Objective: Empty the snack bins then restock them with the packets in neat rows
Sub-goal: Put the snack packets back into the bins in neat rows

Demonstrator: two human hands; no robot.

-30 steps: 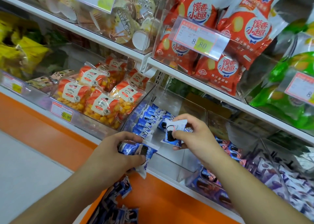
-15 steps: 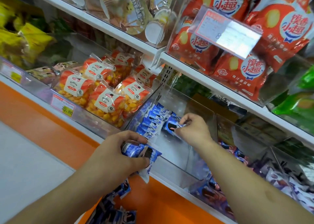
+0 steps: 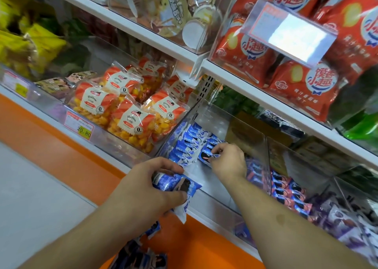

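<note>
The person's right hand (image 3: 228,162) is reaching into the clear snack bin (image 3: 253,138) on the lower shelf, its fingertips pinching a single blue packet (image 3: 207,156) and holding it against the short second row that is forming there. Just to the left of that, a longer row of blue packets (image 3: 187,144) is standing on edge, running back along the bin's left wall. The left hand (image 3: 147,189) is hovering in front of the bin's front edge, fingers curled round a small bunch of blue packets (image 3: 176,184), one white crimped end hanging down below the thumb. More of the same packets are lying loose (image 3: 141,254) low down, below the left forearm. Next door on the left, orange-and-yellow Hollow Crisp bags (image 3: 131,115) are filling their own bin, with a 20.80 price tag (image 3: 80,125) on its front.
</note>
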